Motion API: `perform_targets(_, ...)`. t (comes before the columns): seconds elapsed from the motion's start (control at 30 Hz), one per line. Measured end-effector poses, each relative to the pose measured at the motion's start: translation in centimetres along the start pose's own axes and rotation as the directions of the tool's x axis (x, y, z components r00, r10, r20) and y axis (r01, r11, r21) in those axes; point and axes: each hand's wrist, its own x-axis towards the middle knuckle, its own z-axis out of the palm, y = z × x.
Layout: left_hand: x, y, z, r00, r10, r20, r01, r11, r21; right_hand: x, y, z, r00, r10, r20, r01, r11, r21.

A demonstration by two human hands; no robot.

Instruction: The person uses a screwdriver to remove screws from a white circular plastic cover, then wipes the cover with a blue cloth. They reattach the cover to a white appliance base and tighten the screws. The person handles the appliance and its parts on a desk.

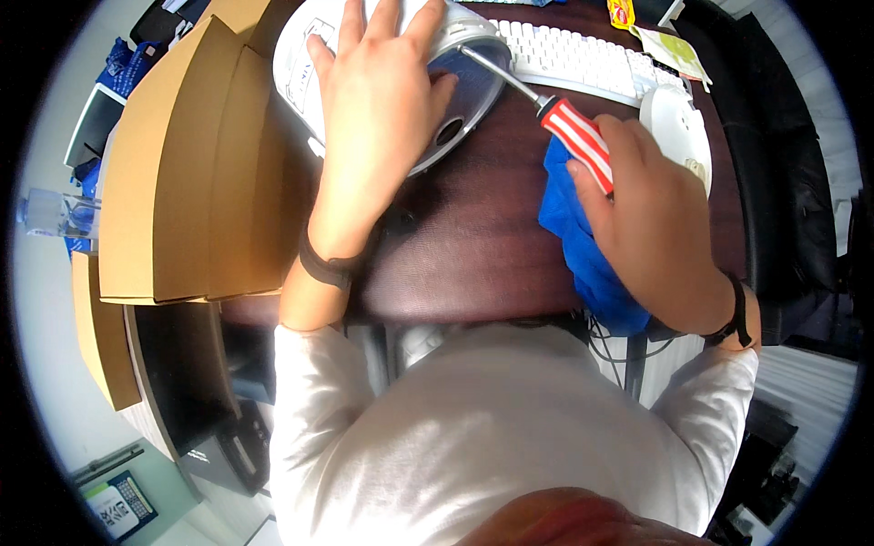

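Observation:
A white rounded housing (299,86) with a dark, shiny underside panel and a round hole lies at the far left of the dark brown table. My left hand (378,82) rests on top of it, fingers spread and thumb over the panel's edge. In my right hand (655,223) is a screwdriver (577,136) with a red-and-white striped handle. Its metal shaft points up and left, the tip at the housing's rim; whether a screw sits there is too small to tell. Beneath the right hand, a blue cloth (583,250) hangs over the table's front edge.
Behind the screwdriver lies a white keyboard (574,59). A round white plastic part (675,127) is at the right, beside the right hand. Small packets (674,53) lie at the back right. Tall cardboard boxes (173,173) stand along the left. Cables (614,350) hang below the front edge.

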Motion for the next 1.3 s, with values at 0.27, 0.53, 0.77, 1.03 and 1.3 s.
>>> perform_targets(0.27,0.0,0.1,0.2,1.000,-0.024,-0.013,0.025,1.000,0.008,0.7,1.6,0.1,1.000,0.020,0.025,-0.025,0.965,0.261)
perform_targets(0.53,0.4,0.4,0.3,1.000,-0.007,-0.006,0.007,1.000,0.026,1.3,3.3,-0.1,0.982,0.054,0.179,-0.147,0.812,0.565)
perform_targets(0.77,0.1,0.2,0.2,1.000,-0.025,0.002,0.025,0.999,0.024,2.8,4.9,-1.3,0.686,0.016,0.727,-0.651,0.458,0.605)
perform_targets(1.03,0.2,0.4,0.4,1.000,-0.026,-0.011,0.026,0.999,0.026,1.4,5.5,0.7,0.657,-0.121,0.744,-0.744,-0.264,0.614)
perform_targets(1.3,-0.2,0.4,0.0,0.999,-0.037,-0.027,0.038,0.999,0.027,2.4,4.6,0.3,0.666,0.017,0.746,-0.686,0.407,0.603)
